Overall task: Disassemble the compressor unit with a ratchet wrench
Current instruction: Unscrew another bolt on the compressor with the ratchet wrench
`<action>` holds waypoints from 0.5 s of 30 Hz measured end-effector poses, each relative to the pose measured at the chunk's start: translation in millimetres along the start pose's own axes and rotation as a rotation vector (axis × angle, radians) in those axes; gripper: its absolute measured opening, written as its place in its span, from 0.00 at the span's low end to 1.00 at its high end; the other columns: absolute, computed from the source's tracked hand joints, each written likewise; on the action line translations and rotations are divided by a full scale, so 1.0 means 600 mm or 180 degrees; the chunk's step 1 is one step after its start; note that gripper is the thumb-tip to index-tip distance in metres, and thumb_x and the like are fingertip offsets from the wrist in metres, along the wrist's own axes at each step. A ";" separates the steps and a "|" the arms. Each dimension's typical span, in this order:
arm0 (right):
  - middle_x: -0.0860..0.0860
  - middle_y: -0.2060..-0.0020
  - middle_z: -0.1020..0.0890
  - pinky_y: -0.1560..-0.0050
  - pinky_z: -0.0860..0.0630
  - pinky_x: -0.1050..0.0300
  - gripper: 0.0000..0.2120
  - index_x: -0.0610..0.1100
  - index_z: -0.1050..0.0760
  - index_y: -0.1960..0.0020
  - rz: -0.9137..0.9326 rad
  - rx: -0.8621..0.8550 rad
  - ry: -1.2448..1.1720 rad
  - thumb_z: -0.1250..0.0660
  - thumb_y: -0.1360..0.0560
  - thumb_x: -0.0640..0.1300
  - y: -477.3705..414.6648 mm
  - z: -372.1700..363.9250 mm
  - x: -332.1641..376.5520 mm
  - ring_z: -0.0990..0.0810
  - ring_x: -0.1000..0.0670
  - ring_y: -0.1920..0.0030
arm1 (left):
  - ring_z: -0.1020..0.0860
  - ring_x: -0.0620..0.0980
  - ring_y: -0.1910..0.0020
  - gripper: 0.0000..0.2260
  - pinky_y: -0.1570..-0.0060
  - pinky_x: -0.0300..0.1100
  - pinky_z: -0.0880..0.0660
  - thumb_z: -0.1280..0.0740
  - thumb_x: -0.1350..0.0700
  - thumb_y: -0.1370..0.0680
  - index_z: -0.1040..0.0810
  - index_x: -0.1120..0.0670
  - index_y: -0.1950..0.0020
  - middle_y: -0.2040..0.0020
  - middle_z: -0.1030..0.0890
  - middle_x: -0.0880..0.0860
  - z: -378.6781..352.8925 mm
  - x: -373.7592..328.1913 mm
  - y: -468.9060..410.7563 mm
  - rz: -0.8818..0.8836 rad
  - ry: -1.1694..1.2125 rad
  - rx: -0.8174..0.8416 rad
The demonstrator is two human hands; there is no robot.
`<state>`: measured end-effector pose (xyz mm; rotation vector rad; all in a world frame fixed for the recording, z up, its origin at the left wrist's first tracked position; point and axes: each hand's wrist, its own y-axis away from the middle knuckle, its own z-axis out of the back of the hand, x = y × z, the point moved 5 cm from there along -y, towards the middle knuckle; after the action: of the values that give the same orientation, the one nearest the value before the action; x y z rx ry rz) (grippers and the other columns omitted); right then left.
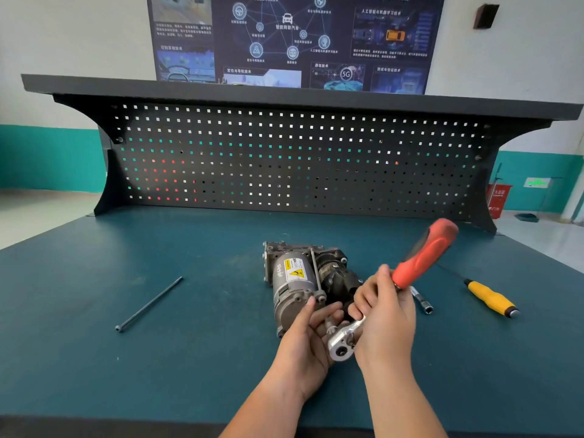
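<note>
A teal worktop (158,374) is seen from above, backed by a black pegboard (284,159) under a dark shelf, with a blue poster (290,39) on the wall behind.

The compressor (292,279) is laid on its side near the middle of the worktop, a little to the right. Its long axis runs from far to near, slightly slanted. The flat metal block is turned to the far end and the round end of the grey motor is turned towards the person. A yellow warning label is shown on top of the motor.

The wrench (423,257) is held at the compressor's near end. Its silver head is kept low and nearest the person, and its red handle is raised up, away and to the right.

The right grip (384,314) is closed round the wrench's shank, between the head and the red handle.

The left grip (308,339) is half closed at the compressor's near end. Its thumb is laid against the motor's end and its fingers are curled towards a knurled stub (330,327) just beside the wrench head. Whether anything is pinched cannot be told.

A long bolt (148,305) is laid well apart to the left. To the right, a chrome extension (422,300) lies just beyond the right grip, and a yellow screwdriver (489,298) lies farther right.
</note>
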<state>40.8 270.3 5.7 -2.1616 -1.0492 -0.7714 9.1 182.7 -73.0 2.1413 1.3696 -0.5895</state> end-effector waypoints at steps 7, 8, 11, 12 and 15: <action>0.57 0.80 0.38 0.80 0.42 0.66 0.17 0.46 0.38 0.67 0.0319 -0.0349 0.0188 0.44 0.19 0.41 -0.024 0.083 0.064 0.40 0.58 0.80 | 0.18 0.54 0.67 0.12 0.68 0.42 0.20 0.38 0.57 0.24 0.19 0.64 0.54 0.62 0.18 0.61 -0.056 0.085 0.011 0.0359 0.0187 0.0153; 0.57 0.80 0.37 0.80 0.42 0.66 0.16 0.46 0.37 0.67 0.0346 -0.0273 0.0304 0.44 0.20 0.41 -0.034 0.094 0.070 0.40 0.58 0.80 | 0.18 0.55 0.66 0.10 0.67 0.43 0.20 0.38 0.60 0.24 0.19 0.64 0.53 0.61 0.19 0.62 -0.072 0.101 0.010 0.0413 0.0114 0.0225; 0.55 0.80 0.37 0.80 0.43 0.66 0.15 0.44 0.33 0.63 0.0279 0.0145 0.0706 0.47 0.19 0.44 -0.071 0.114 0.073 0.41 0.58 0.80 | 0.20 0.52 0.65 0.09 0.63 0.42 0.21 0.41 0.66 0.21 0.23 0.64 0.45 0.60 0.21 0.59 -0.107 0.135 -0.009 0.0424 -0.0339 0.0313; 0.55 0.80 0.37 0.79 0.43 0.65 0.16 0.44 0.33 0.63 0.0215 0.0182 0.0821 0.48 0.18 0.46 -0.083 0.121 0.069 0.40 0.57 0.80 | 0.21 0.50 0.65 0.09 0.63 0.42 0.22 0.42 0.67 0.21 0.24 0.63 0.44 0.61 0.21 0.58 -0.112 0.141 -0.016 0.0404 -0.0528 0.0291; 0.55 0.80 0.35 0.77 0.39 0.64 0.17 0.45 0.31 0.63 0.0145 -0.0138 0.0762 0.47 0.18 0.50 -0.117 0.151 0.058 0.37 0.56 0.79 | 0.23 0.48 0.66 0.10 0.61 0.41 0.24 0.40 0.68 0.21 0.26 0.55 0.45 0.62 0.22 0.55 -0.114 0.142 -0.037 0.0165 -0.1004 0.0062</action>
<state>22.2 388.1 -9.1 -2.0594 -0.8648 -1.0110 27.4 292.8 -77.1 1.9886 1.1367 -0.8801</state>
